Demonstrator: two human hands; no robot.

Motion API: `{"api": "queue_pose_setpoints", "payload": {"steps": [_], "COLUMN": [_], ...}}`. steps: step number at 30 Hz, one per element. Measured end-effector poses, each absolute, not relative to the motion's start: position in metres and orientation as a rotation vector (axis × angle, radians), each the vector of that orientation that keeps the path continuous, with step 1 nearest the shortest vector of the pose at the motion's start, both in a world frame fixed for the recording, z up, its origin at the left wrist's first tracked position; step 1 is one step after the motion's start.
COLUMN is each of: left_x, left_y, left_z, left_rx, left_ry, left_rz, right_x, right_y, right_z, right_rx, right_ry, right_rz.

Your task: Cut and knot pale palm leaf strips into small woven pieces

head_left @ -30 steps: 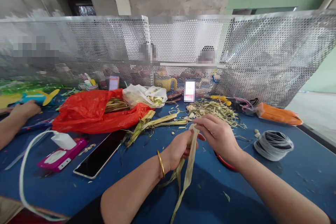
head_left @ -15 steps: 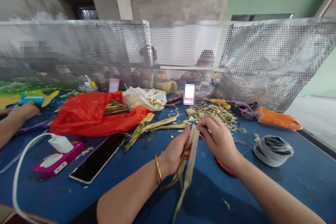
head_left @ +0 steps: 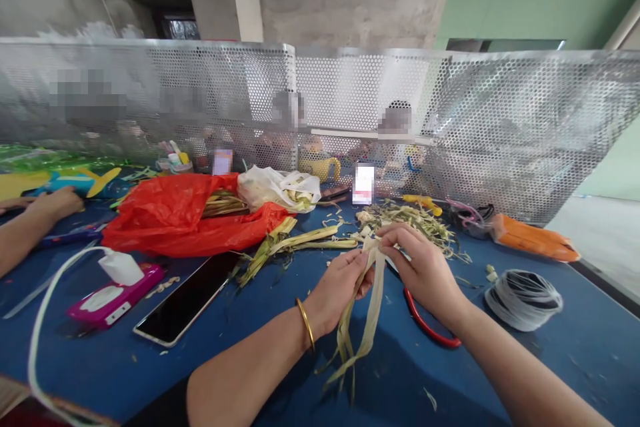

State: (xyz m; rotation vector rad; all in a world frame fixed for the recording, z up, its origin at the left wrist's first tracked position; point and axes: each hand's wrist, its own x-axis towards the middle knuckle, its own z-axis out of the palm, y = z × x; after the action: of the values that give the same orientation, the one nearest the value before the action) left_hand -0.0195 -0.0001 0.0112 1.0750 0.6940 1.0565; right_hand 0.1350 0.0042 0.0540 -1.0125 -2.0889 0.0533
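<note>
Pale dried husk strips [head_left: 375, 307] hang down over the blue table [head_left: 280, 347]. My left hand [head_left: 343, 283], with a gold bangle at the wrist, is closed around them near their upper ends. Thumb and fingers of my right hand [head_left: 415, 257] pinch the same strips at the top, close to the left fingertips. A red-handled tool [head_left: 423, 325], perhaps scissors, lies partly hidden beneath my right hand. Beyond both hands is a heap of shredded husk scraps [head_left: 430, 223]. Longer husk pieces [head_left: 305, 239] lie to the left of the heap.
At left are a red plastic bag [head_left: 160, 213], a dark phone [head_left: 187, 300] and a purple power strip [head_left: 120, 303] with a white cable. A roll of white cord [head_left: 524, 300] and an orange packet [head_left: 535, 238] sit right. A perforated metal screen [head_left: 360, 87] stands behind; another person's hand [head_left: 63, 203] is far left.
The right hand has moved slightly down and right, and the strip now bends over at the top between both hands. More of the red handle shows. The view has shifted slightly.
</note>
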Motion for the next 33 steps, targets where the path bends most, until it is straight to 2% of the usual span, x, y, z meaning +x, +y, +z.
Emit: {"api": "queue_pose_setpoints", "payload": {"steps": [11, 23, 33], "left_x": [-0.02, -0.019, -0.018], "left_y": [-0.003, 0.001, 0.001], "left_z": [0.012, 0.011, 0.012], "left_rx": [1.155, 1.036, 0.925], "left_ry": [0.714, 0.893, 0.857], "left_rz": [1.031, 1.188, 1.21], "right_x": [0.137, 0.139, 0.145], "right_y": [0.003, 0.008, 0.008], "right_z": [0.048, 0.041, 0.059], "right_rx": [-1.174, -1.163, -1.151], "right_ry": [-2.181, -2.003, -1.935], "right_rz": [-0.176, -0.115, 0.469]}}
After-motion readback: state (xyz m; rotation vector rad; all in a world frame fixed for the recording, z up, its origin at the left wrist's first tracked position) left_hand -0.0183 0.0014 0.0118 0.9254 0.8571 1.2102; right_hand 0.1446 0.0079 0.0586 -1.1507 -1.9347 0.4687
